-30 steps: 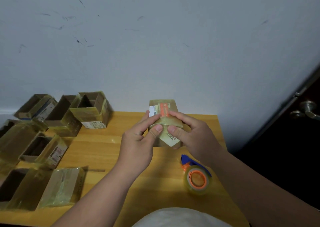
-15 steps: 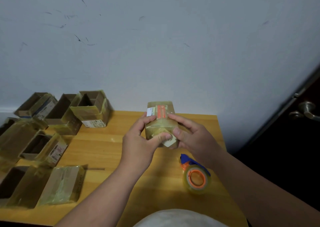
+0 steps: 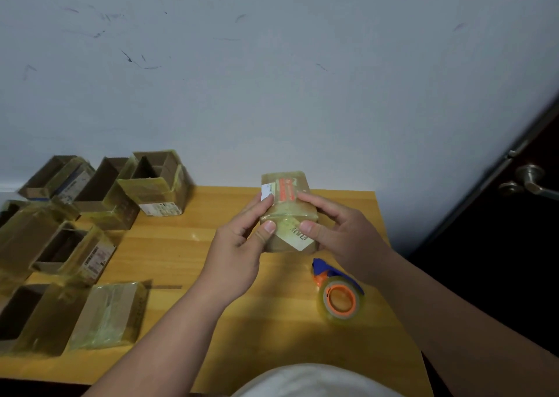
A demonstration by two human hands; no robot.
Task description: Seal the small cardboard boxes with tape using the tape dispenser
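A small cardboard box, wrapped in yellowish tape with a red label on top, is held above the wooden table. My left hand grips its left side, thumb pressed on the near face. My right hand grips the right side, its thumb also on the near face. The tape dispenser, blue with an orange core and a clear roll, lies on the table just below my right wrist, untouched.
Several open cardboard boxes with taped flaps crowd the table's left side. One closed taped box lies near the front left. A white wall stands behind the table. A dark door with a metal handle is at the right.
The box has been turned in both hands and both thumbs have shifted along its near face. The dispenser has not moved.
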